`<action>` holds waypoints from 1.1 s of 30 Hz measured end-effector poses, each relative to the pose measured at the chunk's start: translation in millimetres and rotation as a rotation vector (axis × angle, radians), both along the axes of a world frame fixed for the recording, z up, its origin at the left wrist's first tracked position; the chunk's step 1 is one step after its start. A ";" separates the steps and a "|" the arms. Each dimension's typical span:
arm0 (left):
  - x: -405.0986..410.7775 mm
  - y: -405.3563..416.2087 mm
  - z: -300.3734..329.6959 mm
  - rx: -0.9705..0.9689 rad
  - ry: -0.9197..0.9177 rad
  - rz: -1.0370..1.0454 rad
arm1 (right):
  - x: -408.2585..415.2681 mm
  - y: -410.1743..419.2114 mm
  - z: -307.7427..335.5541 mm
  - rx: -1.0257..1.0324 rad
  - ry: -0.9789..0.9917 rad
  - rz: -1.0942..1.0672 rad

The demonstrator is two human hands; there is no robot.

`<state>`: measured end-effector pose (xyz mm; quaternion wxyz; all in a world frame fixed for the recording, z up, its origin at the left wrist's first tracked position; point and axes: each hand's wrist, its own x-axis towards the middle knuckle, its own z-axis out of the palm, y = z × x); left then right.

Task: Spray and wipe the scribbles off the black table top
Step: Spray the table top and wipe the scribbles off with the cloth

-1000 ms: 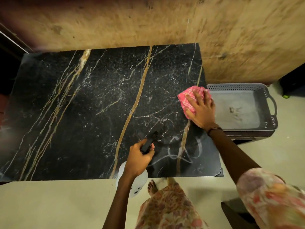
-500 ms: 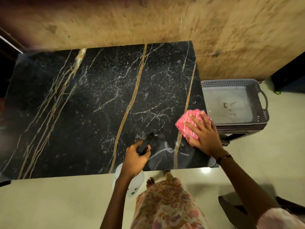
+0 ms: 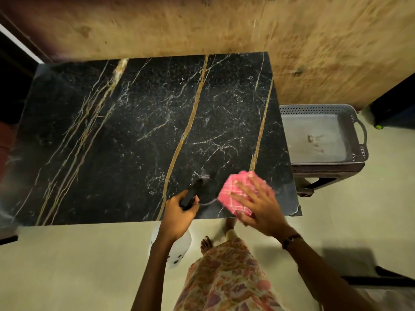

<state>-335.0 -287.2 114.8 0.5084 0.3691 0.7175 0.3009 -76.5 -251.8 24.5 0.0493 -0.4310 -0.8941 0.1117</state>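
The black marble table top (image 3: 134, 142) with gold veins fills the middle of the head view. My right hand (image 3: 261, 207) presses a pink checked cloth (image 3: 235, 194) flat on its near right corner. A thin remnant of white scribble (image 3: 208, 202) shows just left of the cloth. My left hand (image 3: 177, 217) grips a spray bottle by its black trigger head (image 3: 190, 194), nozzle pointed at the table; the white bottle body (image 3: 177, 250) hangs below the table's front edge.
A grey plastic basket (image 3: 357, 135) with handles sits on a dark stool to the right of the table. A rough tan wall (image 3: 224, 25) runs behind. My bare feet (image 3: 206, 243) and patterned dress are on the pale floor at the front edge.
My right hand has slid the pink cloth from the table's right edge down toward the near corner, over the white scribbles, most of which are gone. My left hand stayed put with the bottle.
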 end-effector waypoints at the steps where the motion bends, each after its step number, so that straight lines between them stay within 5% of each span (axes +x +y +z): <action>1: -2.8 -3.1 0.1 -0.006 0.005 0.005 | 7.1 7.5 2.4 -0.005 -0.002 -0.043; 7: -15.2 -21.2 1.2 0.005 -0.002 0.045 | -54.9 74.0 12.5 -0.059 -0.080 -0.320; 14: -27.9 -33.5 2.5 -0.003 0.028 0.084 | -158.7 13.2 10.0 -0.110 -0.044 -0.027; 21: -34.0 -33.8 4.2 -0.005 0.006 0.081 | -97.7 -18.3 0.7 -0.013 -0.109 0.071; 29: -26.3 -37.4 1.0 -0.022 0.004 0.043 | 27.1 19.2 10.5 -0.058 -0.110 -0.473; 33: -15.9 -36.3 1.9 -0.028 0.001 0.015 | 9.0 -6.8 11.2 -0.084 -0.047 -0.800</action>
